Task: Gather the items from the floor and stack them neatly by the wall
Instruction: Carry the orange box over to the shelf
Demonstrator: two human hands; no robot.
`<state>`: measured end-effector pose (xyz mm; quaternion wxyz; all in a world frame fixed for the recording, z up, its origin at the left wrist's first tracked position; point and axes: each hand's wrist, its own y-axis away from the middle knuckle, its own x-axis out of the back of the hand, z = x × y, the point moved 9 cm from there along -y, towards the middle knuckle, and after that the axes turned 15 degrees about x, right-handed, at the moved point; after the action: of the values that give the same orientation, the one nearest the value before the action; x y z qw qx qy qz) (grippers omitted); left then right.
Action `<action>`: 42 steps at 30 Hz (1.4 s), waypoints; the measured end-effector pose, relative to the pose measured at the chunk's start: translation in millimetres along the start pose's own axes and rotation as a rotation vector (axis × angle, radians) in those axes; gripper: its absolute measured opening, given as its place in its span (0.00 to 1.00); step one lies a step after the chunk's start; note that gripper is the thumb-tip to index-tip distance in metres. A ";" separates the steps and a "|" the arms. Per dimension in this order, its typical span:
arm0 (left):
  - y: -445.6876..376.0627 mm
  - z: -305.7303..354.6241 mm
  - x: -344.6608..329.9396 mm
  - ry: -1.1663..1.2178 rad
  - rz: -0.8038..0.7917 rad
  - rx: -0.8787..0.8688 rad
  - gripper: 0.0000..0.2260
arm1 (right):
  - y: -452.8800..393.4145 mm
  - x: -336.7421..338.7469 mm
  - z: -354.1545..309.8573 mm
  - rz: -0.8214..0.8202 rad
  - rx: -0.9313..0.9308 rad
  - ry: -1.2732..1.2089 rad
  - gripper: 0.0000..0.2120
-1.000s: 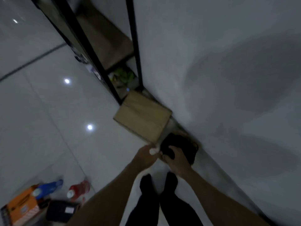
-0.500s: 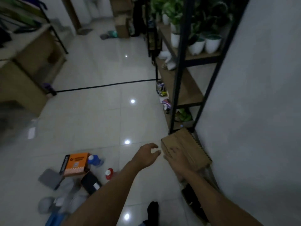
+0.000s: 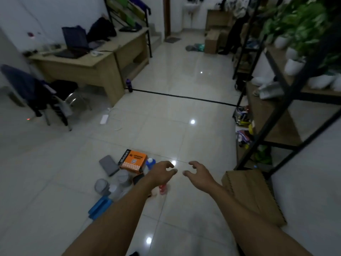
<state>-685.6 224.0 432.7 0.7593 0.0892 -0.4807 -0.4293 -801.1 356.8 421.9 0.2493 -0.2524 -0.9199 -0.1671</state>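
Left hand: your left hand (image 3: 162, 172) reaches forward over the floor, fingers loosely curled and apart, holding nothing; it hangs above the right edge of the scattered pile.
Right hand: your right hand (image 3: 200, 173) is stretched out beside it, fingers spread and relaxed, nothing in its grasp; the two hands are near each other but not touching.
Pile on the floor: the loose items lie below and left of your left hand on the glossy white tiled floor (image 3: 175, 111); an orange printed cardboard box (image 3: 133, 160) sits at the far side, with a flat grey rectangular pad (image 3: 108, 165) just beside it on the left; a blue bottle with a white cap (image 3: 151, 162) touches the box's right end; a small red bottle (image 3: 163, 188) shows under your left wrist; a blue plastic block (image 3: 99, 207) lies nearest you; a grey round lidded container (image 3: 101, 185) lies between the pad and the block.
By the wall: a brown corrugated cardboard box (image 3: 252, 193) rests against the wall on your right, at the foot of a black metal shelf rack with wooden boards (image 3: 273, 115).
Farther off: a light wooden desk (image 3: 88, 65) stands at the far left.
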 end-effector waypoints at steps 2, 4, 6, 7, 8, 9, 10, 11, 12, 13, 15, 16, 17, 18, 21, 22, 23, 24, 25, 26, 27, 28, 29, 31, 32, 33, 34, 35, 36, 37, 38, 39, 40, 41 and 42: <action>-1.9 -35.9 29.1 0.013 0.021 0.029 0.21 | -13.1 -32.6 -25.6 -0.031 0.013 0.004 0.28; -5.6 -71.4 59.7 0.015 0.051 0.039 0.21 | -26.1 -66.1 -51.9 -0.051 0.017 0.019 0.28; -9.9 -104.0 90.1 0.018 0.070 0.042 0.19 | -38.4 -99.9 -75.5 -0.067 0.024 0.030 0.28; -12.5 -119.4 105.0 0.016 0.077 0.045 0.17 | -45.5 -116.4 -86.8 -0.072 0.032 0.032 0.28; -16.1 -134.7 119.5 0.020 0.086 0.051 0.17 | -53.1 -132.3 -97.3 -0.073 0.040 0.031 0.28; -20.6 -150.9 132.6 0.029 0.095 0.065 0.16 | -60.0 -147.2 -106.8 -0.073 0.043 0.025 0.28; -25.0 -165.9 144.1 0.041 0.102 0.080 0.17 | -65.6 -161.2 -116.2 -0.075 0.041 0.016 0.28; -29.6 -180.3 153.2 0.049 0.098 0.097 0.17 | -70.7 -174.5 -125.4 -0.076 0.038 0.003 0.28; -33.6 -191.6 161.3 0.053 0.088 0.104 0.17 | -75.7 -186.9 -134.0 -0.078 0.035 -0.007 0.28; -38.4 -201.2 168.1 0.053 0.076 0.111 0.18 | -81.3 -198.2 -142.0 -0.082 0.034 -0.013 0.28; -50.6 -214.3 182.8 0.041 0.059 0.112 0.20 | -95.4 -219.7 -154.3 -0.098 0.038 -0.010 0.28; -58.1 -218.4 190.5 0.033 0.059 0.102 0.20 | -102.8 -228.5 -159.9 -0.107 0.044 -0.003 0.28; -64.9 -220.6 199.2 0.025 0.063 0.092 0.20 | -110.9 -236.0 -165.6 -0.114 0.047 0.004 0.28; -73.2 -223.3 207.1 0.019 0.070 0.083 0.20 | -119.6 -243.0 -169.8 -0.122 0.045 0.003 0.28; -102.0 -233.3 225.0 0.028 0.065 0.078 0.19 | -152.1 -261.4 -176.1 -0.149 0.037 -0.006 0.28; -112.5 -235.5 230.4 0.031 0.056 0.076 0.19 | -164.6 -266.8 -175.5 -0.157 0.027 -0.011 0.29; -123.6 -238.6 236.0 0.032 0.046 0.079 0.19 | -177.8 -271.4 -174.7 -0.160 0.014 -0.021 0.29; -136.3 -242.5 241.1 0.028 0.036 0.083 0.19 | -191.8 -275.6 -172.9 -0.159 0.004 -0.029 0.29; -150.6 -246.3 246.3 0.024 0.025 0.089 0.19 | -206.4 -278.7 -173.0 -0.155 -0.004 -0.034 0.29; -166.4 -250.2 251.7 0.021 0.015 0.095 0.19 | -221.6 -281.9 -171.9 -0.154 -0.017 -0.042 0.29; -182.3 -253.0 257.5 0.022 0.010 0.103 0.19 | -236.9 -284.8 -169.5 -0.154 -0.035 -0.052 0.29; -199.4 -255.3 263.0 0.024 0.005 0.106 0.19 | -252.2 -288.0 -166.2 -0.155 -0.056 -0.063 0.29; -217.1 -257.5 267.3 0.027 -0.007 0.114 0.19 | -267.1 -291.3 -162.6 -0.152 -0.077 -0.072 0.29; -254.9 -263.8 273.1 0.048 -0.027 0.135 0.18 | -300.4 -300.0 -148.5 -0.141 -0.123 -0.079 0.29; -274.5 -267.3 275.2 0.059 -0.035 0.143 0.18 | -319.5 -306.4 -138.0 -0.135 -0.143 -0.082 0.29; -295.8 -274.2 275.0 0.066 -0.040 0.150 0.17 | -339.2 -315.0 -125.7 -0.130 -0.160 -0.087 0.28; -318.4 -281.6 273.4 0.078 -0.037 0.149 0.17 | -360.7 -324.9 -112.4 -0.125 -0.174 -0.096 0.28; -345.1 -291.3 268.8 0.082 -0.037 0.149 0.17 | -385.1 -337.2 -96.4 -0.120 -0.184 -0.109 0.28; -372.9 -303.9 260.4 0.087 -0.045 0.156 0.17 | -408.4 -351.2 -75.5 -0.106 -0.200 -0.127 0.28; -401.4 -318.5 249.2 0.095 -0.055 0.171 0.17 | -429.4 -367.2 -52.9 -0.092 -0.220 -0.139 0.29; -429.6 -332.7 239.1 0.092 -0.052 0.176 0.17 | -449.3 -385.4 -30.8 -0.079 -0.234 -0.154 0.30; -457.0 -345.4 230.4 0.083 -0.040 0.176 0.18 | -467.1 -402.6 -9.0 -0.061 -0.250 -0.176 0.30; -485.2 -359.8 219.9 0.075 -0.025 0.185 0.18 | -483.9 -422.2 17.2 -0.049 -0.272 -0.200 0.31; -519.5 -379.0 205.1 0.075 -0.017 0.199 0.18 | -502.3 -444.1 46.9 -0.036 -0.292 -0.222 0.32; -552.4 -396.9 190.0 0.077 -0.010 0.209 0.18 | -520.0 -465.3 76.8 -0.018 -0.303 -0.231 0.33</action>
<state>-646.1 -366.2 46.9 0.7615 0.1867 -0.4931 -0.3769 -766.6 -211.9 11.8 0.0994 -0.2963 -0.9090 -0.2759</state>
